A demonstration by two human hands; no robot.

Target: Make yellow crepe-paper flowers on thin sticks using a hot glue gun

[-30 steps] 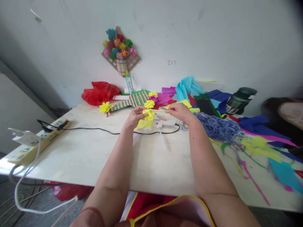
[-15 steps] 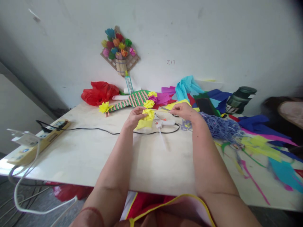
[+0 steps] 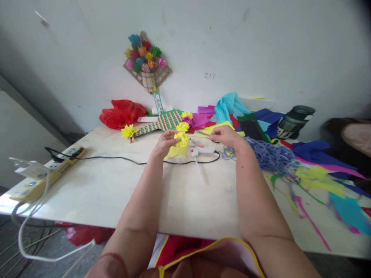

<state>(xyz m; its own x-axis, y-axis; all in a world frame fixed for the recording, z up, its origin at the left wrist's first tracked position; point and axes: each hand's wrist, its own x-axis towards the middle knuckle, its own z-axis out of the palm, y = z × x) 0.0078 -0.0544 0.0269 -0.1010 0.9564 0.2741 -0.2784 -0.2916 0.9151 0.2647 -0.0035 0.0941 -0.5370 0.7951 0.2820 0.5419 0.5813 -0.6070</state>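
Between the fingertips of my left hand (image 3: 167,142) is a yellow crepe paper flower (image 3: 182,140). Yellow paper (image 3: 176,152) shows just below it. My right hand (image 3: 222,134) is pinched closed to the right of the flower; a faint thin line seems to run between them, but what the fingers hold is unclear. A grey blade-like tip (image 3: 202,133) shows beside those fingers; I cannot tell whether it is held. Below and between the hands lies a white glue gun (image 3: 204,150) with a clear glue stick. Behind the left hand rests a green, pink-striped guitar-shaped piece (image 3: 169,120) with yellow flowers.
A black cord (image 3: 124,158) crosses the table from the power strip (image 3: 48,173) on the left. At right lie tangled purple strands (image 3: 269,154) and coloured paper scraps (image 3: 319,179). A dark green jar (image 3: 294,121) and a red plastic bag (image 3: 123,114) stand near the wall.
Both hands stay almost in place. The flower in my left hand is turned very slightly, and the thin line toward the right hand is less distinct.
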